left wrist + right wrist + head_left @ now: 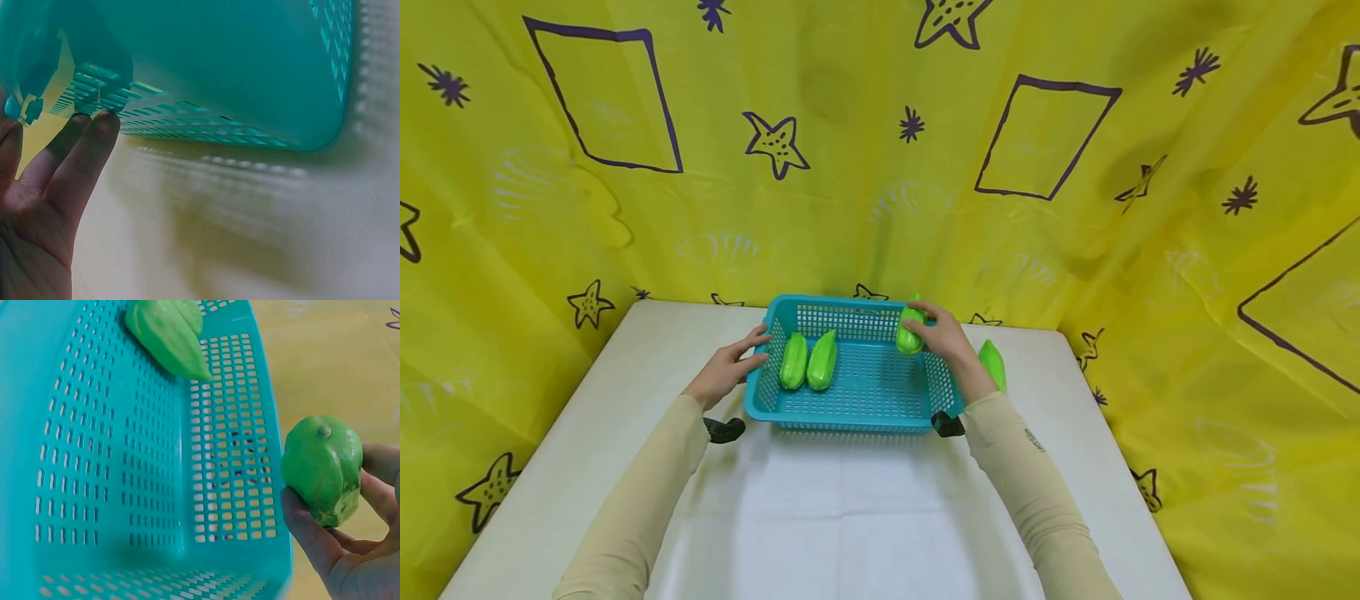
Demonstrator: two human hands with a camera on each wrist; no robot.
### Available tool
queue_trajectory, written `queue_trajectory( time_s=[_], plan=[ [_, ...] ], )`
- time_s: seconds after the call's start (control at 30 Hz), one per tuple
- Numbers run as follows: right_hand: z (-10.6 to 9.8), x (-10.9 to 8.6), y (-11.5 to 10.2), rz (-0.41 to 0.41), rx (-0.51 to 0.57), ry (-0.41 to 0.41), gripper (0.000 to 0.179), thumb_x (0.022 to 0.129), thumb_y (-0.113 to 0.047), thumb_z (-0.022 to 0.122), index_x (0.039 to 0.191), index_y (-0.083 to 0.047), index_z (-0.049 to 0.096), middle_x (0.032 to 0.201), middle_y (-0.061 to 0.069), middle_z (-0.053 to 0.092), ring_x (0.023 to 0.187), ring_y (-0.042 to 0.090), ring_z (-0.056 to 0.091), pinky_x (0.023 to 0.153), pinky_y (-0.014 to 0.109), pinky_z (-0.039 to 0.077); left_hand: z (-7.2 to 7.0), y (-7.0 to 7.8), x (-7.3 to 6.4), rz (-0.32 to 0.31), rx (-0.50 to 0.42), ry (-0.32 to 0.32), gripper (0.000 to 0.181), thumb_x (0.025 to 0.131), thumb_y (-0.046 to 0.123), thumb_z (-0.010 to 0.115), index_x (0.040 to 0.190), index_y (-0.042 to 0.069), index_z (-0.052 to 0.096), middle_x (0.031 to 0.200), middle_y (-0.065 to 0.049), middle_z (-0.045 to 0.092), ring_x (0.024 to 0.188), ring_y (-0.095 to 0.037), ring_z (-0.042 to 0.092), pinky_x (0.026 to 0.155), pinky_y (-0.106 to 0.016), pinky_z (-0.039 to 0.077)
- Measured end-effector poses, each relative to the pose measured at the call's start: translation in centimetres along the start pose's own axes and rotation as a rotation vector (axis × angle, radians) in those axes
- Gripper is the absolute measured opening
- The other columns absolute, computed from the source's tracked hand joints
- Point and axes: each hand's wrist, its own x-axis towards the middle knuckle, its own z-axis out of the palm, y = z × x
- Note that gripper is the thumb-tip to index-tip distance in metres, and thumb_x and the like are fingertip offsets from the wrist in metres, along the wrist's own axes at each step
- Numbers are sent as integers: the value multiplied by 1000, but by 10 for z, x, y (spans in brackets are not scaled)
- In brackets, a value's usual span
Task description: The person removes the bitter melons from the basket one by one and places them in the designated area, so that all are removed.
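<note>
A green, ridged, papaya-like fruit (pixel 322 469) is gripped between the thumb and fingers of my right hand (pixel 946 335). That hand is above the right end of a turquoise plastic basket (pixel 857 427). Inside the basket's left half lie two similar fruits (pixel 793 362) (pixel 822 360), side by side. My left hand (pixel 728 367) touches the basket's left end, its fingers fairly straight. In the left wrist view, two fingertips of the left hand (pixel 69 169) rest against the outside of the perforated wall. Another green fruit (pixel 992 365) lies on the table just right of the basket, partly behind my right forearm.
The basket stands near the back edge of a white table (pixel 842 517). A yellow curtain (pixel 850 217) with dark star and frame drawings hangs behind and at both sides. A dark strap end shows below each wrist.
</note>
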Motion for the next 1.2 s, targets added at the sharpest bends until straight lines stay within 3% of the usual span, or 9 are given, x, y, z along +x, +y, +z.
queue_trajectory(
  time_s=[0.13, 0.23, 0.37, 0.43, 0.53, 0.8, 1.2],
  plan=[
    [-12, -6, 6, -8, 20, 47, 50, 97, -27, 63, 145, -18, 49, 143, 20, 40, 86, 22, 55, 82, 48, 53, -1, 9, -5, -8, -5, -7, 54, 104, 17, 49, 152, 0, 30, 164, -1, 9, 147, -37, 14, 105, -61, 36],
    [-21, -10, 10, -33, 17, 71, 51, 98, -29, 62, 146, -19, 48, 146, 19, 38, 83, 21, 52, 77, 44, 51, -1, 7, -4, -5, -9, -2, 54, 104, 18, 49, 152, 1, 31, 164, 0, 9, 147, -38, 15, 105, -61, 36],
    [-34, -15, 17, -59, 23, 90, 53, 98, -29, 62, 147, -19, 46, 146, 19, 38, 98, 26, 56, 81, 42, 52, -3, -8, 1, 5, -2, 7, 55, 104, 22, 50, 153, 5, 32, 164, 4, 9, 147, -36, 15, 105, -60, 37],
    [-41, -18, 21, -65, 11, 87, 54, 98, -29, 61, 148, -18, 44, 147, 20, 37, 112, 31, 55, 88, 44, 52, -3, -15, 4, 7, 4, 11, 56, 104, 26, 51, 153, 7, 33, 163, 7, 10, 147, -34, 15, 105, -59, 38],
    [-53, -23, 29, -87, -39, 77, 55, 99, -27, 59, 150, -16, 42, 149, 21, 35, 119, 38, 54, 91, 49, 51, -4, -22, 7, 16, 21, 12, 58, 102, 31, 53, 153, 9, 34, 163, 9, 11, 147, -33, 17, 104, -58, 40],
    [-75, -34, 45, -86, -82, 101, 55, 99, -28, 60, 150, -15, 42, 152, 20, 33, 121, 40, 54, 91, 48, 51, -5, -15, 6, 17, 6, 6, 58, 102, 30, 53, 152, 7, 35, 163, 8, 12, 147, -34, 19, 104, -58, 39],
    [-105, -37, 64, -73, -15, 73, 57, 101, -25, 57, 153, -15, 36, 158, 18, 23, 132, 43, 43, 92, 42, 49, -7, -20, 10, 17, 22, 11, 61, 101, 33, 54, 152, 7, 35, 163, 9, 12, 146, -32, 19, 103, -57, 41]
  ],
)
